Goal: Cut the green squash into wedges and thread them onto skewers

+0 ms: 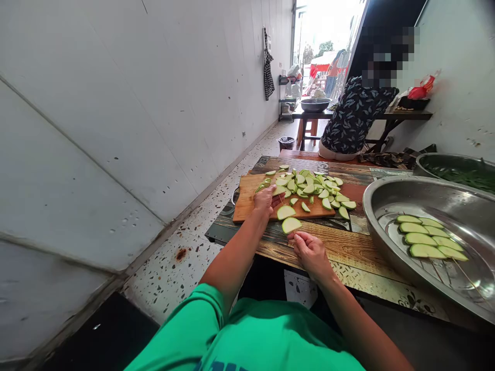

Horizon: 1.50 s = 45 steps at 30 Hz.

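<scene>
A green shirt (286, 337) fills the bottom edge, with the wearer's forearms reaching out over the tabletop (344, 241). That surface is a patchwork of plank patterns, dark, honey and reddish brown, with a pale floral motif near its close edge. The right hand (311, 253) has its fingers pinched together on the lower end of a thin skewer (281, 199), which carries two pale green-rimmed slices (291, 225) above the near edge of a wooden cutting board (247, 191). The left hand (266, 201) is by the skewer's far end, next to another slice; whether its fingers are clamped on that slice I cannot tell. Loose slices (308, 189) are heaped on the board and spill past its right side.

To the right stands a wide steel basin (372, 206) holding skewered slices in overlapping rows; behind it, a second basin (419, 164) contains something green.

A scuffed white wall (135, 103) runs along the left above a speckled floor (162, 291). A checkered cloth (268, 74) hangs on it, near a shelf (285, 101) beside the bright doorway (309, 26). A seated person in a leaf-patterned top (356, 116) is at a farther tabletop (410, 115), which bears a bowl (316, 105); a bin (286, 142) stands on the floor.
</scene>
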### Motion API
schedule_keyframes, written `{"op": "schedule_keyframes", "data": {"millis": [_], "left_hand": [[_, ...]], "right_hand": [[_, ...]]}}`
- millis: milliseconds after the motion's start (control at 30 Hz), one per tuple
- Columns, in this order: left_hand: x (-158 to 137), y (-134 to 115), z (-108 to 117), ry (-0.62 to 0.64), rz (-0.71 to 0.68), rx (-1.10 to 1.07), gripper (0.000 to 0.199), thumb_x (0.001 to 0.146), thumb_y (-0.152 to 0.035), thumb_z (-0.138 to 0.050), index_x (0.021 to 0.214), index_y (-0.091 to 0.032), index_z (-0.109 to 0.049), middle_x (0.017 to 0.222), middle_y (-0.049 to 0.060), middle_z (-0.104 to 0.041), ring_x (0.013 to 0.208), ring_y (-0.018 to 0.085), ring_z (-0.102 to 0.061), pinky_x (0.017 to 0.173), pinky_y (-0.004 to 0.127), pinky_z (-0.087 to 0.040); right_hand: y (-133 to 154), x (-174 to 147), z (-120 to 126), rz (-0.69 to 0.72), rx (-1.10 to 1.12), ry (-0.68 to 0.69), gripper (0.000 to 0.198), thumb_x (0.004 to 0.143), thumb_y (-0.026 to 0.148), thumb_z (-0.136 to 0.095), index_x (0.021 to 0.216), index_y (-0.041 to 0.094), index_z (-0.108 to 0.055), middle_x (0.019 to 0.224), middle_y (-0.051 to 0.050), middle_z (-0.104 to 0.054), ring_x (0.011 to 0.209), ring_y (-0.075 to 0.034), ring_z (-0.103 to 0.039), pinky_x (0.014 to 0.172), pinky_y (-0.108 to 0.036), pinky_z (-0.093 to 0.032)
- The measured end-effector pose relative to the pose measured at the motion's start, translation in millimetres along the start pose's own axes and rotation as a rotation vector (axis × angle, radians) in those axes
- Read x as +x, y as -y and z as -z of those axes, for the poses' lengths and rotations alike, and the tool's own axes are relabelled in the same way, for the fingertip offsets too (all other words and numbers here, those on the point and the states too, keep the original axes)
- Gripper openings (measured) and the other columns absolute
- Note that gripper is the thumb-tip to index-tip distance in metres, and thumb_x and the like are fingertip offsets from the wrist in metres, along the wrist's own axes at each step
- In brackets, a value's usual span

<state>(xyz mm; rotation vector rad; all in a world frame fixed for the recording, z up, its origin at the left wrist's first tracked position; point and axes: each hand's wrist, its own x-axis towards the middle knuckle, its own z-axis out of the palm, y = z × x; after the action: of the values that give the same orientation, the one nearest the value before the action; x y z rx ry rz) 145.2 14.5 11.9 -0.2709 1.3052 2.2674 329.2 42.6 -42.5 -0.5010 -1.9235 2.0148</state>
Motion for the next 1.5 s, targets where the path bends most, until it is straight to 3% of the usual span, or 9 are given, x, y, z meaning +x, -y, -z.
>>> {"op": "schedule_keyframes", "data": {"millis": [267,433,567,700,933,1500], "left_hand": [[1.7,3.2,2.5,0.046,0.000,0.024,0.007,0.084,-0.011,-0.062,0.087,-0.016,-0.064,0.078,0.005,-0.070,0.082,0.018,-0.071,0.078,0.028,-0.058],[8.7,4.2,8.4,0.091,0.059,0.007,0.010,0.082,-0.012,-0.064,0.092,-0.016,-0.064,0.086,0.007,-0.071,0.083,0.021,-0.072,0.080,0.035,-0.058],[10.0,4.2,14.0,0.170,0.072,0.031,0.010,0.081,-0.013,-0.066,0.090,-0.016,-0.064,0.086,0.007,-0.071,0.084,0.021,-0.072,0.082,0.038,-0.058],[7.2,3.5,15.2,0.184,0.050,0.036,0.006,0.080,-0.008,-0.066,0.080,-0.013,-0.063,0.077,0.006,-0.070,0.086,0.022,-0.071,0.084,0.039,-0.058],[11.8,-0.1,15.1,0.115,0.028,0.052,0.014,0.084,-0.006,-0.059,0.074,-0.015,-0.063,0.073,0.005,-0.071,0.090,0.021,-0.071,0.086,0.035,-0.057],[0.7,-1.6,8.3,0.072,0.134,-0.040,0.021,0.081,-0.004,-0.064,0.098,-0.015,-0.068,0.089,0.010,-0.073,0.093,0.024,-0.071,0.080,0.034,-0.060]], "right_hand": [[-1.1,0.9,6.2,0.256,-0.340,-0.108,0.032,0.084,0.038,-0.047,0.080,0.014,-0.068,0.060,-0.003,-0.054,0.054,-0.013,-0.046,0.051,-0.025,-0.033],[1.5,-0.8,10.3,0.172,-0.292,-0.074,0.033,0.082,0.041,-0.049,0.085,0.014,-0.068,0.053,0.002,-0.044,0.047,-0.010,-0.035,0.044,-0.024,-0.024],[5.9,-2.8,10.4,0.001,-0.047,0.012,0.034,0.079,0.047,-0.054,0.087,0.015,-0.064,0.047,0.008,-0.029,0.040,-0.007,-0.024,0.040,-0.023,-0.017],[10.0,-4.8,8.7,-0.136,0.123,0.060,0.037,0.075,0.051,-0.057,0.090,0.017,-0.060,0.045,0.011,-0.027,0.036,-0.005,-0.016,0.035,-0.022,-0.013],[10.3,-9.5,9.0,-0.041,0.007,0.039,0.040,0.077,0.049,-0.057,0.090,0.012,-0.064,0.046,0.009,-0.030,0.037,-0.006,-0.022,0.036,-0.022,-0.013],[10.6,-9.9,12.5,-0.009,-0.032,0.025,0.040,0.080,0.049,-0.055,0.092,0.012,-0.064,0.050,0.009,-0.028,0.042,-0.007,-0.023,0.040,-0.024,-0.015]]}}
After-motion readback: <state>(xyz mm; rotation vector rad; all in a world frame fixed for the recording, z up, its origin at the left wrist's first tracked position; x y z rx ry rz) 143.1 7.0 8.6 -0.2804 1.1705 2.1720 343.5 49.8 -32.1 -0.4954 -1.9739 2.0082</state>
